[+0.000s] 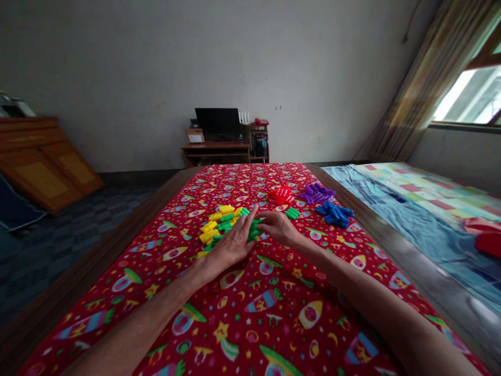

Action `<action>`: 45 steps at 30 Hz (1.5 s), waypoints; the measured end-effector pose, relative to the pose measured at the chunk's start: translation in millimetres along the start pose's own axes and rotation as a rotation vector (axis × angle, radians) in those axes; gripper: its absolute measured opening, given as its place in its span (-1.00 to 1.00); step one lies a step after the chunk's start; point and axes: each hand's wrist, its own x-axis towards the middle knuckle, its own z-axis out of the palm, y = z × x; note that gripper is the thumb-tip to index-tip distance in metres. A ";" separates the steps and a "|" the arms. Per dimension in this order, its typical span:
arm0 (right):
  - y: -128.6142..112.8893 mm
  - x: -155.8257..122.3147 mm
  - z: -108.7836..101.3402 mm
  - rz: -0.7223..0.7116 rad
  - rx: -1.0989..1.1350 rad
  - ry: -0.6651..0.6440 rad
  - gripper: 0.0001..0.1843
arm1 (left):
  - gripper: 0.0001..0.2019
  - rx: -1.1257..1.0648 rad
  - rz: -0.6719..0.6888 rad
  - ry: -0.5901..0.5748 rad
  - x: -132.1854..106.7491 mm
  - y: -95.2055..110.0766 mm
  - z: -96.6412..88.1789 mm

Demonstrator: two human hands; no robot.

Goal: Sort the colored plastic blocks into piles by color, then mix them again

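Observation:
My left hand (234, 241) lies flat, fingers spread, on a mixed heap of green and yellow plastic pieces (217, 223) on the red patterned tablecloth (274, 308). My right hand (278, 226) meets it from the right, its fingertips touching green pieces (255, 230) between the two hands. Whether either hand grips a piece is hidden. A small separate clump of green pieces (291, 213) lies just beyond my right hand. Further back sit a red pile (281, 195), a purple pile (317, 193) and a blue pile (334, 214).
The table's dark wooden edge (395, 245) runs along both sides. A bed with a light checked sheet (426, 203) stands on the right under a curtained window. At the back wall stands a desk with a monitor (217, 125). Wooden cabinets (43, 162) lean at the left.

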 end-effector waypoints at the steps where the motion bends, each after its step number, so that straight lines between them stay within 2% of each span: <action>1: 7.6 3.2 -10.1 0.035 -0.014 0.022 -0.70 | -0.20 0.035 0.013 -0.005 1.1 -2.4 -1.4; 4: 27.1 8.7 -50.1 0.108 -0.193 0.094 -0.71 | -0.50 0.138 0.049 -0.040 4.3 -13.3 -7.8; 6: 36.0 7.9 -77.1 0.141 -0.333 0.120 -0.70 | -0.62 0.192 0.064 -0.104 4.8 -20.6 -11.5; 9: 44.3 3.0 -105.5 0.211 -0.454 0.083 -0.69 | -0.62 0.240 0.074 -0.194 2.4 -26.1 -13.4; 12: 46.1 -1.6 -116.6 0.287 -0.574 0.012 -0.73 | -0.65 0.254 0.081 -0.204 -1.3 -25.3 -11.2; 15: 36.9 -2.6 -113.7 0.256 -0.697 0.039 -0.72 | -0.69 0.217 0.058 -0.203 -2.4 -22.3 -8.4; 18: 16.3 -1.3 -95.5 0.094 -0.639 0.054 -0.70 | -0.65 0.142 -0.071 -0.175 1.6 -18.4 -9.5; 21: -6.0 -2.7 -61.9 -0.135 -0.379 -0.119 -0.73 | -0.60 0.030 -0.216 -0.120 8.6 -13.8 -15.4; 24: -19.0 -8.4 -25.6 -0.294 -0.254 -0.255 -0.68 | -0.53 -0.151 -0.225 -0.090 12.9 -11.5 -19.9; 26: -20.0 -11.7 -9.3 -0.292 -0.285 -0.234 -0.66 | -0.49 -0.290 -0.221 -0.095 13.5 -12.1 -19.3; 28: -16.0 -11.9 -2.7 -0.224 -0.306 -0.186 -0.67 | -0.48 -0.400 -0.226 -0.088 13.5 -13.9 -17.6; 30: -9.8 -8.8 -5.6 -0.148 -0.293 -0.161 -0.68 | -0.53 -0.426 -0.203 -0.077 13.9 -16.5 -18.4; 33: -1.4 -1.7 -24.4 -0.062 -0.340 -0.112 -0.69 | -0.66 -0.268 -0.143 -0.108 14.6 -22.6 -29.2; 37: 4.9 0.7 -63.6 0.096 -0.637 -0.022 -0.67 | -0.75 0.002 -0.094 -0.285 11.1 -33.9 -49.5; 40: 8.1 -3.1 -87.0 0.222 -0.786 -0.042 -0.67 | -0.73 0.080 -0.082 -0.372 6.5 -38.6 -54.8; 42: 9.2 -5.3 -93.9 0.260 -0.849 -0.085 -0.69 | -0.77 0.093 -0.073 -0.388 5.0 -38.6 -53.9; 45: 6.2 -5.7 -90.1 0.267 -0.899 -0.074 -0.73 | -0.81 0.096 -0.080 -0.366 6.7 -35.6 -52.5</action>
